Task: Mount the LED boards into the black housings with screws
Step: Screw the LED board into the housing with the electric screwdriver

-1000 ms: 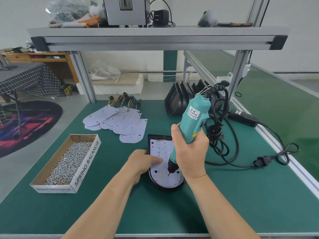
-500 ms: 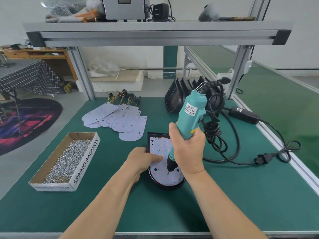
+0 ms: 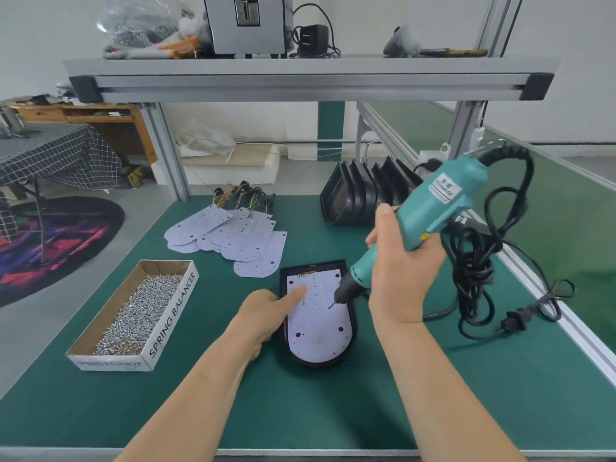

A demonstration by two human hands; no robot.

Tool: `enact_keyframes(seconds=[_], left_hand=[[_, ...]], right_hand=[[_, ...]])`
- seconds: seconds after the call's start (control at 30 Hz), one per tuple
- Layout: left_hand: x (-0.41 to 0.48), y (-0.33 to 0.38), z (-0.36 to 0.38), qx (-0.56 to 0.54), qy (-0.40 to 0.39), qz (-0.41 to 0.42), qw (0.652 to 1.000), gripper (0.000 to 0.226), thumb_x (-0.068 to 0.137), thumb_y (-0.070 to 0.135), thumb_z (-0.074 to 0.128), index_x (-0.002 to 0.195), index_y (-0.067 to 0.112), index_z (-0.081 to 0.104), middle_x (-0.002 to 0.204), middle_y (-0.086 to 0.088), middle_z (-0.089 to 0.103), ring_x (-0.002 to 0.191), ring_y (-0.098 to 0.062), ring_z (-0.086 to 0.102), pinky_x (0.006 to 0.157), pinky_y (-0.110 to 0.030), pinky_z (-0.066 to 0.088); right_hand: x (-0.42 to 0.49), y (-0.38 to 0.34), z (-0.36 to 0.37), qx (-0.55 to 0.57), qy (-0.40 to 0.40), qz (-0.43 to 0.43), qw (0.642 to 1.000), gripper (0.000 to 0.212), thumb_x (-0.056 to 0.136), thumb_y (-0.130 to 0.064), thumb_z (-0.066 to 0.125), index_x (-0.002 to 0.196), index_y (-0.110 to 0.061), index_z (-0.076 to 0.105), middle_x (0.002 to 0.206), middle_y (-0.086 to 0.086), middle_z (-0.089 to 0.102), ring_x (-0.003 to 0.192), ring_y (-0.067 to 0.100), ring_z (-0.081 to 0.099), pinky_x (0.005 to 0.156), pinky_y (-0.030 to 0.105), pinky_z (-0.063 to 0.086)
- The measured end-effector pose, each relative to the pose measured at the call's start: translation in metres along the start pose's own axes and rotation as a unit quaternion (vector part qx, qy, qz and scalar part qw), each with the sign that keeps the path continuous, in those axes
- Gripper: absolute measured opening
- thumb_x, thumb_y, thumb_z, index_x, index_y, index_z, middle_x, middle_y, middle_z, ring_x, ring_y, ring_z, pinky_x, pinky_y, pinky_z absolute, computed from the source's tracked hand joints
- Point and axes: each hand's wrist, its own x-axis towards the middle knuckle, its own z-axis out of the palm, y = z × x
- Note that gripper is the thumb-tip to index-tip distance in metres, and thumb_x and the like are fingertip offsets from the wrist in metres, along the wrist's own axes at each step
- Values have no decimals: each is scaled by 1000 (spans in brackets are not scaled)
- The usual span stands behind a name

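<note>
A black housing [image 3: 353, 331] lies on the green mat in front of me with a white LED board [image 3: 318, 331] seated inside it. My left hand [image 3: 270, 315] rests at the housing's left edge, its forefinger pressing on the board's upper left. My right hand [image 3: 401, 271] grips a teal electric screwdriver [image 3: 430, 211], tilted, with its bit tip [image 3: 331, 306] just above the board's right side. Several loose LED boards [image 3: 233, 238] with coloured wires lie fanned out behind. A row of black housings [image 3: 363, 198] stands at the back right.
A cardboard box [image 3: 166, 325] of screws sits at the left. The screwdriver's black cable [image 3: 476, 271] coils on the mat at the right, its plug [image 3: 515, 323] near the table's aluminium edge. An overhead shelf [image 3: 310, 78] carries a machine and clutter.
My right hand has lifted and tilted the screwdriver, moving its bit from the board's lower part up to its right side. My left forefinger slid up the board.
</note>
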Motion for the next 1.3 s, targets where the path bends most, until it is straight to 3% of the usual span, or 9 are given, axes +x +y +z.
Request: enact_keyframes(seconds=[0.07, 0.13, 0.23, 0.37, 0.5, 0.63, 0.97, 1.1, 1.3], left_hand=[[1, -3, -11, -73, 27, -14, 997, 36, 95, 36, 59, 70, 17, 42, 63, -2, 39, 54, -18, 30, 49, -27, 23], [0, -6, -24, -201, 37, -28, 978, 17, 96, 0, 45, 82, 2, 54, 74, -12, 55, 60, -19, 48, 51, -25, 38], [-11, -6, -38, -353, -27, -21, 935, 30, 92, -25, 31, 94, -10, 57, 89, -22, 59, 77, -23, 61, 53, -20, 55], [-19, -6, -37, -426, -113, 1, 898, 20, 93, -22, 42, 103, -16, 58, 86, -24, 70, 73, -21, 74, 59, -18, 58], [-20, -4, -31, -426, -148, 22, 892, 16, 95, -13, 49, 98, -14, 64, 82, -22, 72, 71, -21, 74, 60, -18, 58], [-23, -1, -28, -414, -156, 40, 896, 29, 94, -12, 48, 83, -9, 75, 80, -23, 71, 65, -22, 73, 58, -19, 58], [-33, 5, -23, -337, -213, 53, 915, 28, 101, -8, 38, 112, -10, 64, 83, -19, 70, 65, -17, 66, 59, -19, 55], [-36, 7, -22, -379, -239, 49, 893, 28, 101, -6, 38, 113, -10, 63, 87, -24, 70, 66, -21, 68, 56, -20, 55], [-36, 3, -16, -479, -211, -1, 852, 16, 99, 5, 50, 100, -7, 60, 73, -17, 66, 55, -14, 63, 41, -14, 47]], right_hand=[[6, 2, -1, 16, 40, 40, 998, 20, 88, -22, 72, 77, -20, 56, 59, -5, 59, 54, 8, 55, 56, 18, 46], [10, 4, -1, 31, 53, 70, 996, 20, 88, -24, 74, 81, -21, 56, 60, -8, 59, 56, 8, 56, 58, 18, 47], [12, 4, 2, 51, 43, 93, 993, 21, 85, -32, 73, 85, -21, 55, 63, -7, 59, 60, 9, 56, 60, 17, 47], [7, 3, 13, 70, 22, 103, 992, 21, 86, -33, 70, 88, -21, 53, 64, -5, 58, 60, 10, 54, 59, 20, 46], [5, 3, 24, 67, 16, 101, 992, 21, 84, -33, 70, 86, -21, 54, 63, -6, 59, 59, 10, 54, 58, 21, 46], [4, 4, 30, 67, 3, 96, 993, 17, 85, -31, 70, 83, -23, 55, 64, -5, 59, 61, 10, 55, 61, 22, 47], [-6, 11, 39, 70, -13, 83, 994, 17, 89, -22, 68, 83, -16, 54, 65, -5, 57, 60, 9, 54, 62, 18, 46], [-7, 9, 40, 62, -14, 59, 996, 14, 88, -21, 67, 80, -21, 55, 65, -4, 57, 62, 11, 55, 63, 19, 46], [-8, 5, 38, 66, -11, 40, 997, 14, 86, -20, 68, 78, -24, 57, 66, -2, 58, 62, 10, 56, 63, 17, 47]])
